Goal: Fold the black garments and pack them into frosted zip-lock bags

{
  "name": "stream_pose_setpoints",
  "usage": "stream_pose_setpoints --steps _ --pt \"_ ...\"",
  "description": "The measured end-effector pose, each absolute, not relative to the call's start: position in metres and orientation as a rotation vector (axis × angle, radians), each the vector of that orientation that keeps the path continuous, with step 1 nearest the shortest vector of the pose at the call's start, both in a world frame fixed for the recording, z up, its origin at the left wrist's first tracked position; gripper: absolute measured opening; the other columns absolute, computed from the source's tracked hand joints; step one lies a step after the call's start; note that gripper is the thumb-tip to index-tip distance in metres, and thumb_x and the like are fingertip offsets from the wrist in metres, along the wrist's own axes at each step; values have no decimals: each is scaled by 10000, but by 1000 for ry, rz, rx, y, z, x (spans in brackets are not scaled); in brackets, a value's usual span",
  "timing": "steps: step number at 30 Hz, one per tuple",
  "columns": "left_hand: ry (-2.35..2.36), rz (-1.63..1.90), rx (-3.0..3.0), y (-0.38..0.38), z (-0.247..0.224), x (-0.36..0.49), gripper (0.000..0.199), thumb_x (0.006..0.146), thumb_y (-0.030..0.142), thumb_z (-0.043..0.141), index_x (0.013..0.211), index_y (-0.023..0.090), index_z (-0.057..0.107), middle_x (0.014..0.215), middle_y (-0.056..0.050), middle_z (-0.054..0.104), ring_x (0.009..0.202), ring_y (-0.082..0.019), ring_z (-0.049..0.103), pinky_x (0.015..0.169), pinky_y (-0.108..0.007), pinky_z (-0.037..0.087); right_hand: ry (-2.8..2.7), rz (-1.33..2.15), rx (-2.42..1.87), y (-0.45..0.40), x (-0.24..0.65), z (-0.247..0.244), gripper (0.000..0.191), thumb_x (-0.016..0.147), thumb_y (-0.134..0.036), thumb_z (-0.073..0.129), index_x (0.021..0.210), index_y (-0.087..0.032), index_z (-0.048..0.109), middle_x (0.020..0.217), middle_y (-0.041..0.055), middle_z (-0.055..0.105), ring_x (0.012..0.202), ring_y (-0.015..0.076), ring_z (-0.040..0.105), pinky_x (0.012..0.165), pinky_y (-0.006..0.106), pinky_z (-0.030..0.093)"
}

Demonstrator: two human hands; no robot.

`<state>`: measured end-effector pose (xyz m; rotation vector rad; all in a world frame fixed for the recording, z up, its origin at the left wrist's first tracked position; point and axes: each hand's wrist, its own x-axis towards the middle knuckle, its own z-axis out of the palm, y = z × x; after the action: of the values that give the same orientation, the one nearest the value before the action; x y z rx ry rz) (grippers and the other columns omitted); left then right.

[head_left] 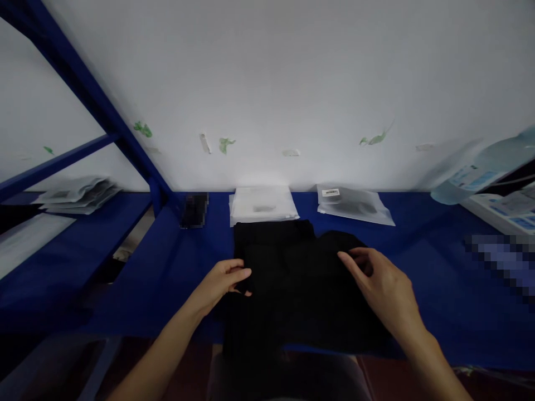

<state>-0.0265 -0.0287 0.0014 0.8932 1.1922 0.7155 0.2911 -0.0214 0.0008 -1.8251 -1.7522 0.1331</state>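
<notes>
A black cloth garment (292,278) lies spread over the blue table, its lower part hanging past the front edge. At its left side my left hand (228,278) pinches the fabric between thumb and fingers. My right hand (378,278) grips the upper right part of the garment, thumb on top and fingertips partly hidden by the cloth. Just behind the garment sits a stack of white plastic bags (263,205). To the right of that stack is a frosted bag with a barcode label (355,205).
The blue table (422,245) meets a white wall. A dark object (194,210) lies at the back left, beside a blue metal frame (156,192). More plastic bags (81,195) rest on the far left. A large clear bottle (476,172) and a white box (505,211) stand right.
</notes>
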Motion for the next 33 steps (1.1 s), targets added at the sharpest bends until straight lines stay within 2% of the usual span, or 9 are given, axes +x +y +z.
stream_pose_setpoints --steps 3,7,13,20,24,27,30,33 --pt "1202 706 900 -28 1 -27 259 752 369 729 837 135 659 756 -36 697 643 -160 675 609 -255 549 -1846 174 -1839 -23 290 -11 513 817 -677 466 839 -183 604 802 72 657 713 235 638 602 337 458" --pt "1200 710 935 -27 5 -23 237 762 365 714 829 145 657 780 -32 701 689 -177 688 674 -294 566 -1788 303 -1758 -27 280 -3 427 821 -631 511 739 -213 539 641 4 589 577 175 594 540 284 431" --pt "1258 670 1015 -25 8 -13 269 763 392 702 877 153 656 773 -27 701 693 -196 696 649 -299 561 -1635 352 -1769 -24 278 9 397 792 -612 554 863 -222 564 691 9 646 607 190 634 531 272 447" --pt "1219 664 1013 -24 8 -12 265 752 401 709 786 147 639 735 -23 672 688 -187 677 688 -334 581 -1694 43 -1753 -20 271 2 439 827 -605 510 974 -194 550 753 48 642 635 208 626 549 300 456" --pt "1230 675 999 -25 10 -10 265 760 388 705 820 136 650 763 -29 665 716 -187 666 712 -361 589 -1764 -128 -1628 -23 244 18 301 879 -457 524 1028 -197 549 827 47 637 638 169 603 545 273 453" --pt "1264 693 974 -25 8 -9 274 754 373 714 858 127 652 766 -30 655 704 -180 655 671 -346 597 -1946 -108 -1438 -29 220 26 183 898 -289 518 1061 -209 536 952 66 641 808 187 628 651 281 502" --pt "1262 726 963 -25 4 -8 273 738 363 730 849 124 658 737 -19 634 693 -173 641 634 -327 600 -2128 -57 -1250 -36 199 27 223 872 -161 502 1091 -199 526 1055 97 631 951 222 606 749 327 527" --pt "1212 739 985 -25 4 -8 264 746 367 718 832 122 668 742 -24 634 701 -171 639 633 -320 600 -2266 -23 -1151 -42 184 22 259 847 -118 501 1096 -174 545 1085 111 631 914 233 597 753 361 539"
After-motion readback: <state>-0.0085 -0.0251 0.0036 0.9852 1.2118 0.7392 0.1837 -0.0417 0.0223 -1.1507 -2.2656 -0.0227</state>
